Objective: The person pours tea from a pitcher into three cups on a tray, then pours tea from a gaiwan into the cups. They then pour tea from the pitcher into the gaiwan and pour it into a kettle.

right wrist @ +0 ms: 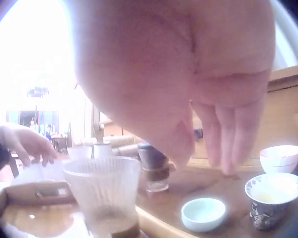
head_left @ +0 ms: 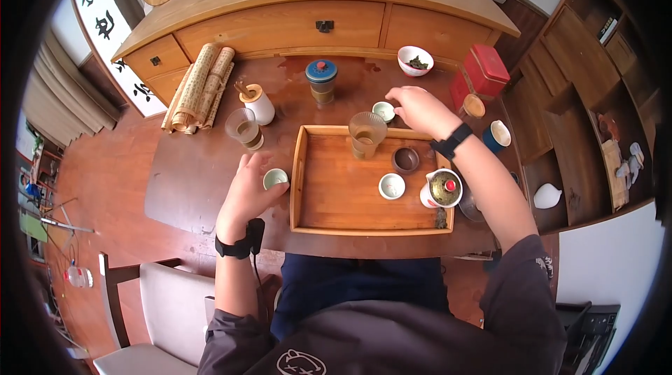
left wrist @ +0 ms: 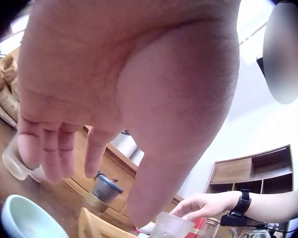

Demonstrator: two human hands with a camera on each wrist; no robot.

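My left hand (head_left: 241, 189) hovers beside a small pale green cup (head_left: 276, 180) on the table, left of the wooden tray. In the left wrist view its fingers are loosely extended with nothing in them, and the green cup (left wrist: 30, 220) stands below. Over the far edge of the tray reaches my right hand (head_left: 420, 109), close to another pale green cup (head_left: 382, 110). The right wrist view shows that cup (right wrist: 203, 214) on the table beneath relaxed fingers (right wrist: 228, 134), which hold nothing. A ribbed glass (head_left: 366, 138) with brownish liquid stands between the hands.
The wooden tray (head_left: 336, 196) carries a brown cup (head_left: 405, 160), a third green cup (head_left: 392, 186) and a lidded teapot (head_left: 444, 189). Behind are a blue-lidded jar (head_left: 321, 78), a bowl of leaves (head_left: 416, 61) and a red box (head_left: 480, 74). Bamboo scrolls (head_left: 199, 88) lie left.
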